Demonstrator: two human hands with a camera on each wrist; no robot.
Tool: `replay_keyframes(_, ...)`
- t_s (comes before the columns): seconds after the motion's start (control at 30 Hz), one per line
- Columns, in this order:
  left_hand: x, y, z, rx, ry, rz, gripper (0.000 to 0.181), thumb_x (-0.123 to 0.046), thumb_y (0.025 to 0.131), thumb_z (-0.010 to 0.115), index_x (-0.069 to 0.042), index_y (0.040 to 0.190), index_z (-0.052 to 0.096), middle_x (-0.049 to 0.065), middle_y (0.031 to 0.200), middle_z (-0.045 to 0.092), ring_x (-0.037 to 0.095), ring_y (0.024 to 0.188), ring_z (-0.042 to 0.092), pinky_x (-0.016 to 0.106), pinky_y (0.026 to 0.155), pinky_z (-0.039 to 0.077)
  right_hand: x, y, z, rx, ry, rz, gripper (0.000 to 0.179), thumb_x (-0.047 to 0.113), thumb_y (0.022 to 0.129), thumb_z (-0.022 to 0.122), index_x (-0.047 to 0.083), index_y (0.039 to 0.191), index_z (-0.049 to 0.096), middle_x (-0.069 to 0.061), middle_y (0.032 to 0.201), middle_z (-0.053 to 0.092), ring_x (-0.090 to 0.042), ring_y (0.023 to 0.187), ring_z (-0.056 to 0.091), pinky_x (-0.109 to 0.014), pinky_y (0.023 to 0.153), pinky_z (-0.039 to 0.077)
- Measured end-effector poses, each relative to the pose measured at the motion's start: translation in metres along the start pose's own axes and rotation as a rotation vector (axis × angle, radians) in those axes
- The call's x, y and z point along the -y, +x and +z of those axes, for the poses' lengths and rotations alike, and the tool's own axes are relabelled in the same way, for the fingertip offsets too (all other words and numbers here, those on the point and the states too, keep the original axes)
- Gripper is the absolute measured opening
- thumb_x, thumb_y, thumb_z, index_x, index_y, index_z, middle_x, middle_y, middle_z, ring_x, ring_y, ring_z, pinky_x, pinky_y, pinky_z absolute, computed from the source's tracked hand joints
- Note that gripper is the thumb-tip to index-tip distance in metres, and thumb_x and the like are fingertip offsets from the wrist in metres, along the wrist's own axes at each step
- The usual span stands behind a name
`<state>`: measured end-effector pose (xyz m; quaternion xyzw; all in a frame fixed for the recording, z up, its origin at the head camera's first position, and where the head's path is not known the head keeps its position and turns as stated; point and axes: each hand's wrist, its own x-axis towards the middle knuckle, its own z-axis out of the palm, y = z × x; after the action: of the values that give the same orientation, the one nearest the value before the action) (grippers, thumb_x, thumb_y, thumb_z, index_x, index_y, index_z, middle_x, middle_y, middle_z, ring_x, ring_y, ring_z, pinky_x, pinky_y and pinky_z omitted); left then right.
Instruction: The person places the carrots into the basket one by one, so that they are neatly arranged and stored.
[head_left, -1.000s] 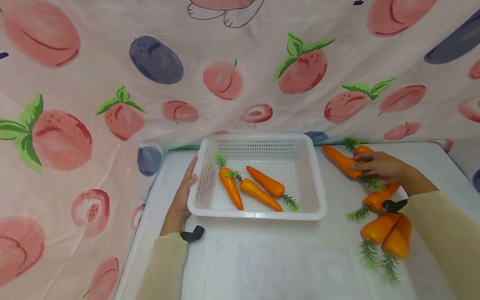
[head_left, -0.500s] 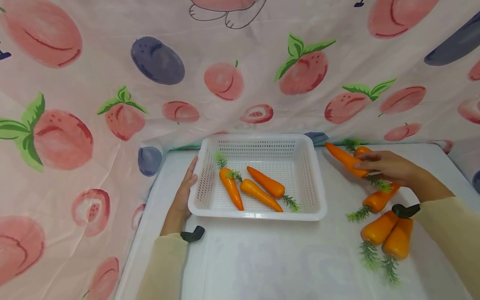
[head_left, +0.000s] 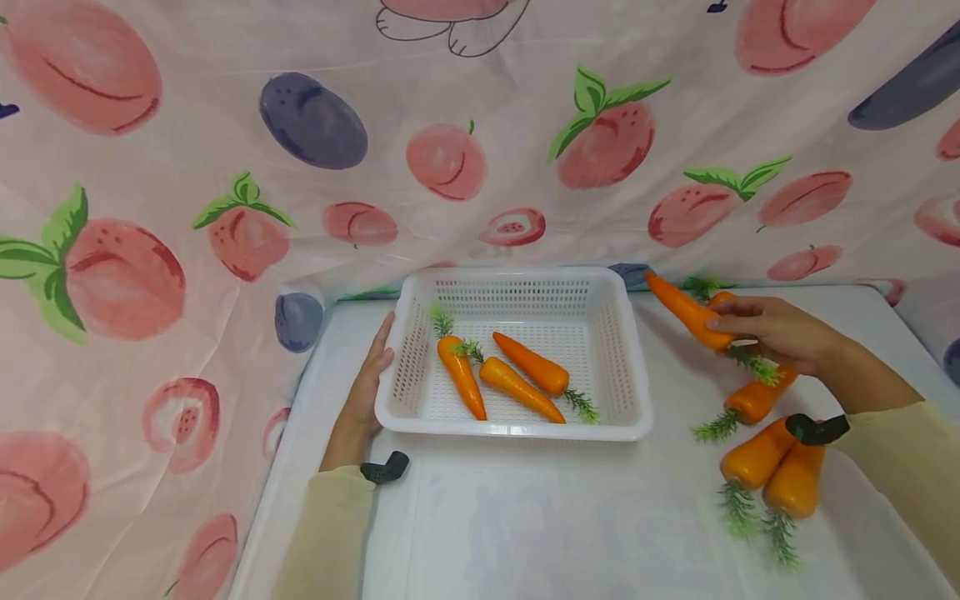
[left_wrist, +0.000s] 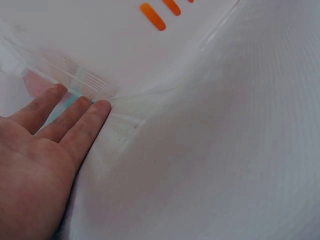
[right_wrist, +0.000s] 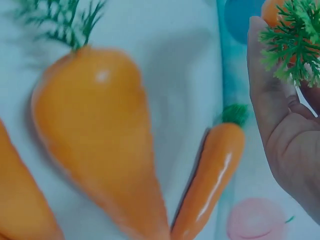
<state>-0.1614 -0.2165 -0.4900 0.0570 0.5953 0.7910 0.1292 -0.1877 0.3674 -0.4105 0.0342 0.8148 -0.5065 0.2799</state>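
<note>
In the head view my right hand (head_left: 787, 335) pinches an orange carrot (head_left: 688, 312) near its leafy end, its tip aimed up and left beyond the basket's right side. The right wrist view shows the green leaves (right_wrist: 295, 45) of that carrot above the palm. My left hand (head_left: 362, 398) rests against the left wall of a white perforated basket (head_left: 517, 430). In the left wrist view the fingers (left_wrist: 82, 132) lie fairly straight along that wall. Three carrots lie in the basket, one of them a carrot (head_left: 531, 363) with leaves toward the near right.
Right of the basket, a carrot (head_left: 756, 400) lies just below my right hand, with two thick carrots (head_left: 797, 482) side by side nearer me. Another carrot (head_left: 722, 297) is partly hidden behind the hand. A fruit-print curtain (head_left: 517, 167) hangs along the white table's (head_left: 540, 517) back edge.
My right hand has shifted slightly right and up with the carrot, whose tip now points higher over the table's back edge. The left hand and basket have stayed put.
</note>
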Motion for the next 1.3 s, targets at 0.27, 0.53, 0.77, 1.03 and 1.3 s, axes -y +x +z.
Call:
replay_keyframes(0.27, 0.0, 0.0, 0.001, -0.006, 0.01, 0.003, 0.064, -0.034, 0.104, 0.038, -0.044, 0.163, 0.014, -0.013, 0.171, 0.018, 0.027, 0.156, 0.024, 0.053, 0.121, 0.031, 0.017, -0.007, 0.012, -0.02, 0.118, -0.045, 0.042, 0.03, 0.106, 0.056, 0.009, 0.139, 0.043, 0.005, 0.115, 0.057, -0.013, 0.101, 0.064, -0.028, 0.089, 0.059)
replay_keyframes(0.53, 0.001, 0.0, 0.001, 0.003, 0.01, 0.008, 0.065, -0.031, 0.104, 0.036, -0.041, 0.164, 0.011, -0.013, 0.171, 0.016, 0.027, 0.157, 0.023, 0.056, 0.122, 0.027, 0.033, -0.012, 0.029, -0.003, 0.166, -0.074, 0.041, 0.029, 0.105, 0.057, 0.009, 0.138, 0.044, 0.003, 0.118, 0.056, -0.015, 0.104, 0.062, -0.032, 0.09, 0.06)
replay_keyframes(0.77, 0.001, 0.0, 0.002, -0.015, 0.01, 0.003, 0.065, -0.031, 0.103, 0.038, -0.042, 0.163, 0.015, -0.014, 0.17, 0.019, 0.025, 0.156, 0.025, 0.056, 0.123, 0.027, 0.053, -0.019, 0.048, 0.019, 0.166, -0.1, 0.044, 0.029, 0.105, 0.058, 0.007, 0.14, 0.044, 0.003, 0.119, 0.06, -0.016, 0.106, 0.06, -0.033, 0.09, 0.059)
replay_keyframes(1.03, 0.0, 0.0, 0.002, -0.007, -0.001, 0.005, 0.064, -0.029, 0.103, 0.036, -0.044, 0.162, 0.017, -0.013, 0.171, 0.018, 0.025, 0.157, 0.023, 0.055, 0.125, 0.022, 0.07, -0.024, 0.074, 0.033, 0.195, -0.136, 0.042, 0.025, 0.103, 0.061, 0.004, 0.138, 0.049, 0.001, 0.118, 0.063, -0.018, 0.103, 0.063, -0.034, 0.087, 0.061)
replay_keyframes(1.3, -0.003, -0.001, 0.004, 0.001, -0.002, 0.002, 0.065, -0.028, 0.103, 0.035, -0.042, 0.163, 0.014, -0.012, 0.171, 0.017, 0.025, 0.157, 0.022, 0.055, 0.125, 0.022, 0.082, -0.023, 0.093, 0.063, 0.197, -0.153, 0.047, 0.023, 0.102, 0.063, 0.002, 0.14, 0.047, -0.004, 0.122, 0.059, -0.021, 0.106, 0.061, -0.035, 0.089, 0.06)
